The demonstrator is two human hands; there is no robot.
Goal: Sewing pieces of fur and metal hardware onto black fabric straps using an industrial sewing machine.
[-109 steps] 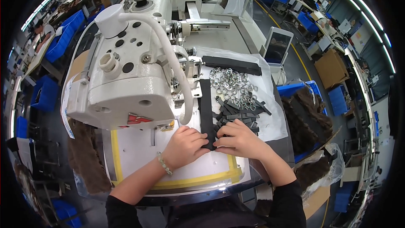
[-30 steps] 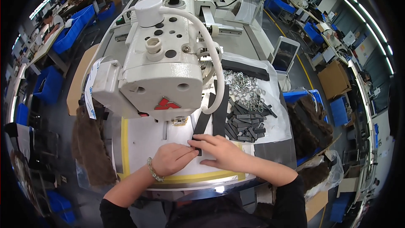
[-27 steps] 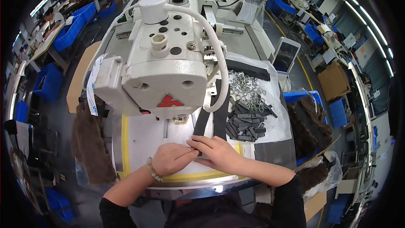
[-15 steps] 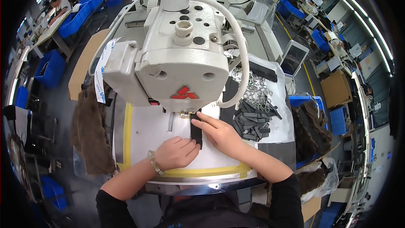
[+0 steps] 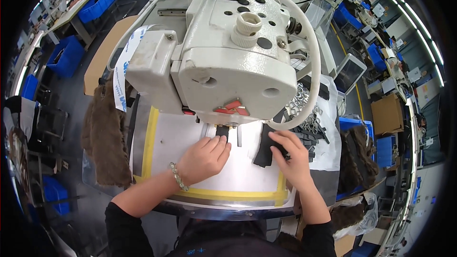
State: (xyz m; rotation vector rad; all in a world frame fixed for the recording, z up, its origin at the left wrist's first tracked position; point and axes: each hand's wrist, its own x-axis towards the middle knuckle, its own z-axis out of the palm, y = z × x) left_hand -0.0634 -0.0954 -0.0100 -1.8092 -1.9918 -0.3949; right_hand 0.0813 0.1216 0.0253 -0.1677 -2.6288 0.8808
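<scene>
My left hand (image 5: 203, 159) is closed, its fingers together on the near end of a short black strip (image 5: 222, 131). The strip's far end lies below the head of a large white sewing machine (image 5: 238, 81). On the right, my right hand (image 5: 293, 158) has its thumb and fingers apart, the tips resting on a black fabric piece (image 5: 263, 154). That piece lies at the right side of a white plate (image 5: 243, 173) edged with yellow tape. Part of the fabric is hidden under my right hand.
Metal rings (image 5: 309, 107) and small black strips (image 5: 312, 138) lie heaped on white sheeting at the right. Brown furry pieces (image 5: 107, 138) hang at the left; others (image 5: 352, 157) fill a blue bin at the right. A screen (image 5: 351, 72) stands beyond the rings.
My right hand has left the strip and moved right to the black fabric. My left hand has shifted slightly farther forward. The whole view has shifted, with the machine appearing farther right.
</scene>
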